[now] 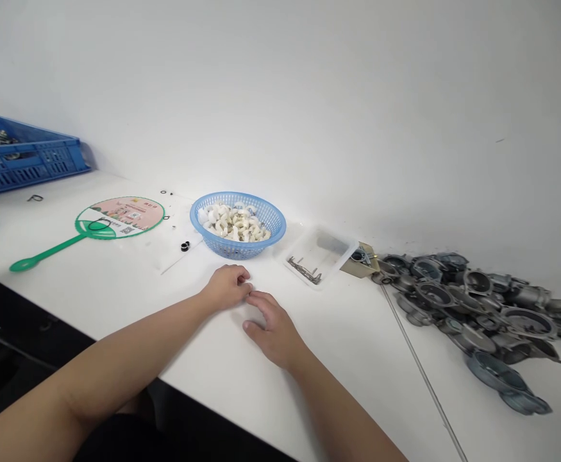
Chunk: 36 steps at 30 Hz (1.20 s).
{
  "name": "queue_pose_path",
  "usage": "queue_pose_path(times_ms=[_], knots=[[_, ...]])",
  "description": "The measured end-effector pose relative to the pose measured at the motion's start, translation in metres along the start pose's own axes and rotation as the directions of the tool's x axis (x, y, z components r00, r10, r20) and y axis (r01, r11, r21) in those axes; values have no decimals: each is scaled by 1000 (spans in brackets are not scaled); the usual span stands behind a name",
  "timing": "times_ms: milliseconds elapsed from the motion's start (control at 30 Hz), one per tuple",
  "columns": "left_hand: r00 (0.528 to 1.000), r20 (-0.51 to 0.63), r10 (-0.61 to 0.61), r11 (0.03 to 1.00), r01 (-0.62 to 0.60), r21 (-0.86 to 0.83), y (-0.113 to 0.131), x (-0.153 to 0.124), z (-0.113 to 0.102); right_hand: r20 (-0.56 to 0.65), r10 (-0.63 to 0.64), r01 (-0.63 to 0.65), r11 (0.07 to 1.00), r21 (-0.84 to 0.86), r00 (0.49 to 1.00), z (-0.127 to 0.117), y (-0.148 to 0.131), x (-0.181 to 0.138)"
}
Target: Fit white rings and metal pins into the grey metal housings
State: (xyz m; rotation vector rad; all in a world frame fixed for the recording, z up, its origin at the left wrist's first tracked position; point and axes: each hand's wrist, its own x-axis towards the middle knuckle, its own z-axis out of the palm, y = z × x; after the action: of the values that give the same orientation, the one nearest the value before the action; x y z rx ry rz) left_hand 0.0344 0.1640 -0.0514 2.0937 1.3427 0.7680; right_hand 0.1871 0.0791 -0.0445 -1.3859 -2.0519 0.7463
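My left hand (227,286) rests on the white table (117,289) just in front of a blue plastic basket (238,224) filled with small white parts. Its fingers are curled together; what they pinch, if anything, is hidden. My right hand (273,327) lies beside it, fingers bent and touching the left fingertips. I see nothing in the right hand.
A clear tray (319,255) with thin metal pins sits right of the basket. A heap of grey metal castings (482,308) covers the right side. A green hand fan (102,224) lies at left, with a blue crate (20,157) behind it. Small black rings (184,246) lie near the basket.
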Motion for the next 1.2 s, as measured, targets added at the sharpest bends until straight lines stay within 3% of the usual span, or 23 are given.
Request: queue_pose_path(times_ms=[1200], knots=[[1000,-10,23,1000,-23,-15,-6,2,4,9,20,-20,1000,9,1000,1,0,1]])
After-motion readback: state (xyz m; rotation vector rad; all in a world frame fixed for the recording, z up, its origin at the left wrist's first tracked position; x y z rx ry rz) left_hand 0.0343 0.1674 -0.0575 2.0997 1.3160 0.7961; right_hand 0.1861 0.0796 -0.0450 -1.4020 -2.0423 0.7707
